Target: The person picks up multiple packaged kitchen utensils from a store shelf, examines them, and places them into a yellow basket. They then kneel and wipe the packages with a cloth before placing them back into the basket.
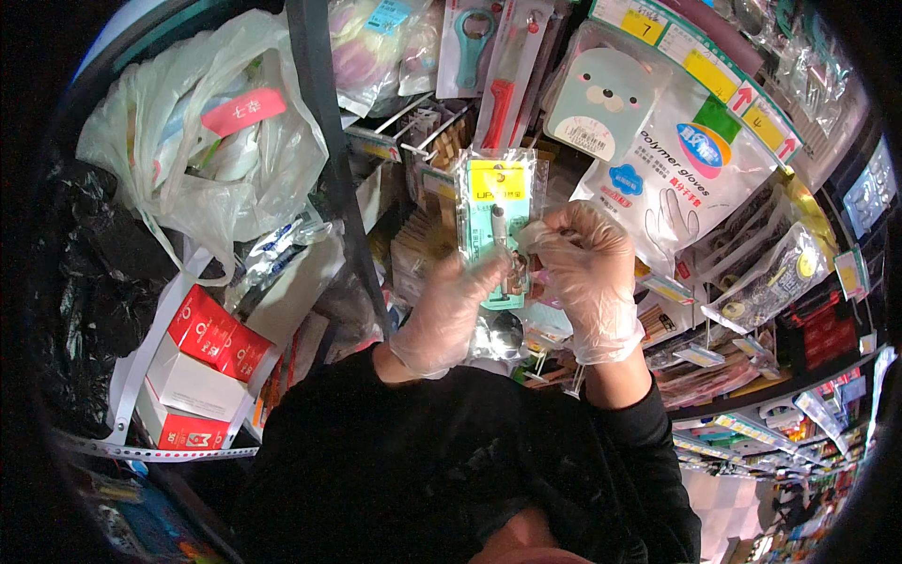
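Both hands wear thin clear plastic gloves. My left hand (451, 303) grips the lower left side of a small packaged item on a yellow and teal card (499, 183), with the thumb across its front. The card is in a clear sleeve, upright before me, and shows a slim silver tool. At the card's right edge is my right hand (588, 271), its fingers bent together near the sleeve; whether they pinch the sleeve or another thin thing I cannot tell. Behind the card hangs a red-handled tool in blister packaging (501, 106).
A white plastic bag (261, 166) with goods hangs at upper left, above red and white boxes (204, 381). A dark shelf post (331, 141) stands left of centre. On the right hang a bear-face pack (599, 99), a polymer gloves bag (694, 183) and price-tag strips (705, 70).
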